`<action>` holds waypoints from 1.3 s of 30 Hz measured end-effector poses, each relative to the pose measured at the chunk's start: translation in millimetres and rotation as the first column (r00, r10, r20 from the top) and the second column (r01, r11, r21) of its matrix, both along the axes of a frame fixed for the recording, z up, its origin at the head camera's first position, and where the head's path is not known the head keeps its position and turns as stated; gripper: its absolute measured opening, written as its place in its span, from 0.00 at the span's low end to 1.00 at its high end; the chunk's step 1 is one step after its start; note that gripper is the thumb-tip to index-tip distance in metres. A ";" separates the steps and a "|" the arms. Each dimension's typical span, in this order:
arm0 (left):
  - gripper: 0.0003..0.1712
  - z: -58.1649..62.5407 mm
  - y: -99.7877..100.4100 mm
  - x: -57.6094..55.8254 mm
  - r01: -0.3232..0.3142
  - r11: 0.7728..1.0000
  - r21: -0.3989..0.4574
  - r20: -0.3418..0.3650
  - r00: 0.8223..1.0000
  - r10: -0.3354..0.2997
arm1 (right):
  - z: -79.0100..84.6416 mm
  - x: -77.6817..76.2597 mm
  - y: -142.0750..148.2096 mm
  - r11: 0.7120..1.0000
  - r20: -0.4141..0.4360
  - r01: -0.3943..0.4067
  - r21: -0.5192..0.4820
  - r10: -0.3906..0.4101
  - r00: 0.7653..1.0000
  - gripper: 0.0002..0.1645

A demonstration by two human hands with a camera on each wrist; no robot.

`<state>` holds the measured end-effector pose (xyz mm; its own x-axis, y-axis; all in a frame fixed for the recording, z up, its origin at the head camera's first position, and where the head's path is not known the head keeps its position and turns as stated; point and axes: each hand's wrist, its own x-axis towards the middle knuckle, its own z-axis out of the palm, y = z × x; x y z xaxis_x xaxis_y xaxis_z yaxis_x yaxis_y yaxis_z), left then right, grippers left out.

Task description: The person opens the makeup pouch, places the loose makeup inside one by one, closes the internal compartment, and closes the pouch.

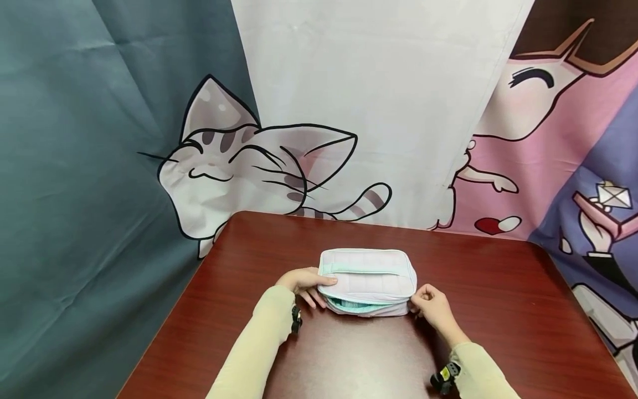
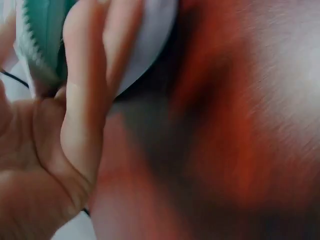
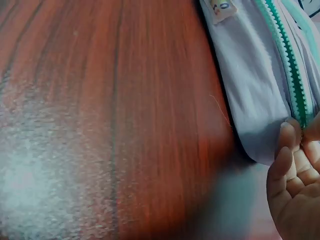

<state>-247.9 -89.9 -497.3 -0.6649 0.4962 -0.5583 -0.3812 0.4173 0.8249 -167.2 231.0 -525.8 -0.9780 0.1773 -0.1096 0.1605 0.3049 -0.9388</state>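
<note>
A pale pinkish-white pencil case [image 1: 369,285] with a mint zipper and a mint-edged strap lies on the table. Along its front the zipper gapes, and the mint lining [image 1: 349,305] shows inside. My left hand [image 1: 305,284] holds the case's left end, thumb on top and fingers against the side; the left wrist view shows those fingers [image 2: 85,85] long and close to the case. At the right end, my right hand [image 1: 432,305] pinches the zipper's end with thumb and fingertips. In the right wrist view the zipper [image 3: 295,75] runs into that pinch, where the fingers hide any pull tab.
The reddish-brown table [image 1: 498,299] reaches back to a cloth backdrop [image 1: 399,111] printed with cartoon figures. A small printed tag [image 3: 222,9] sits on the side of the case. Dark devices are strapped to both wrists.
</note>
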 end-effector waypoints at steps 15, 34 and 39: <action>0.13 -21.2 32.8 9.6 -0.326 0.908 0.263 -0.130 0.921 0.368 | 0.8 16.7 -24.2 0.992 -0.049 0.099 0.072 -0.096 0.994 0.07; 0.13 -17.9 40.8 9.5 -0.381 0.909 0.171 -0.176 0.895 0.409 | -0.8 20.1 -89.4 0.992 -0.062 0.083 0.094 -0.077 0.995 0.04; 0.14 -14.8 38.3 9.8 -0.305 0.952 0.026 -0.251 0.920 0.302 | -1.8 18.2 -103.2 0.993 -0.096 0.118 0.015 -0.116 0.989 0.03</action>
<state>-238.1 -51.6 -512.1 -0.9007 0.2423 -0.3606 -0.2747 0.3253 0.9048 -149.0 127.8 -527.6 -0.9563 0.2921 -0.0130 0.1070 0.3083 -0.9453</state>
